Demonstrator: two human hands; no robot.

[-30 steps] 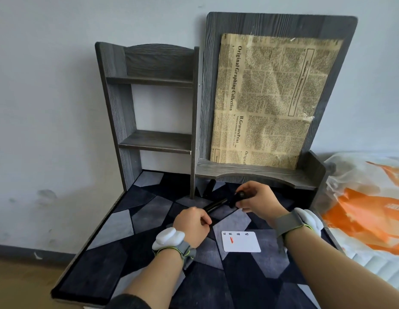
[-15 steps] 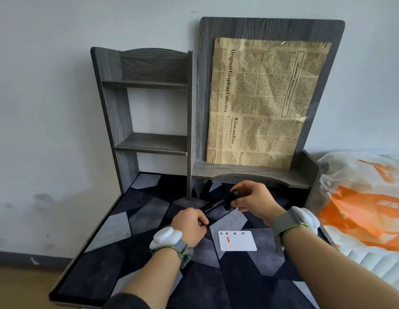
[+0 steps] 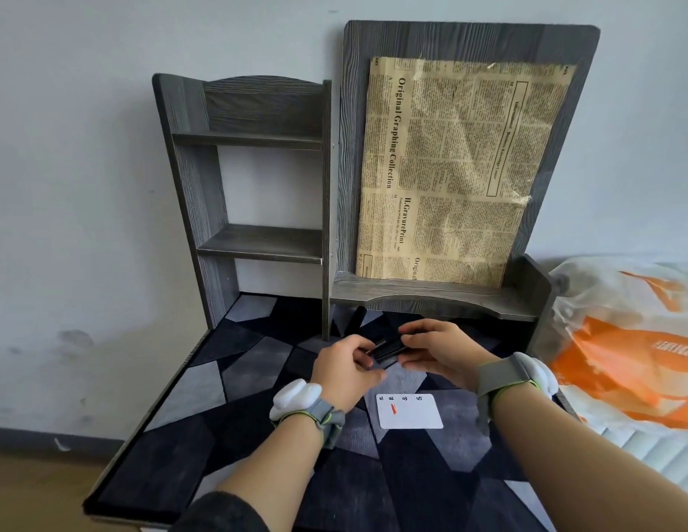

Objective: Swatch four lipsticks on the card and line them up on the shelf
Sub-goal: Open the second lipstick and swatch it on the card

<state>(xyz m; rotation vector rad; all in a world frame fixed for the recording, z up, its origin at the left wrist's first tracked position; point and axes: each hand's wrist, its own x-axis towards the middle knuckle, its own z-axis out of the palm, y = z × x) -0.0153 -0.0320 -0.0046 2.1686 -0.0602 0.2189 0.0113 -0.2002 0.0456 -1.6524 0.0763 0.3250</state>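
Observation:
A black lipstick (image 3: pixel 388 349) is held above the patterned mat between both hands. My left hand (image 3: pixel 344 372) grips its thin left end and my right hand (image 3: pixel 440 357) closes on its thicker black part. The two parts touch or nearly touch. A white card (image 3: pixel 409 411) lies on the mat just below my hands, with small handwritten numbers along its top edge and one red swatch under them. Another black lipstick (image 3: pixel 358 316) stands under the low shelf board, behind my hands. The grey wooden shelf (image 3: pixel 261 243) at the back left holds nothing.
A grey board (image 3: pixel 469 44) with a newspaper sheet leans behind a low ledge (image 3: pixel 430 295). The desk carries a blue-grey geometric mat (image 3: pixel 204 393). A white and orange plastic bag (image 3: pixel 634 359) lies to the right. The desk's left edge drops to the floor.
My left hand rose from the mat toward my right hand, and both now close on the black lipstick together. The head camera tilted slightly.

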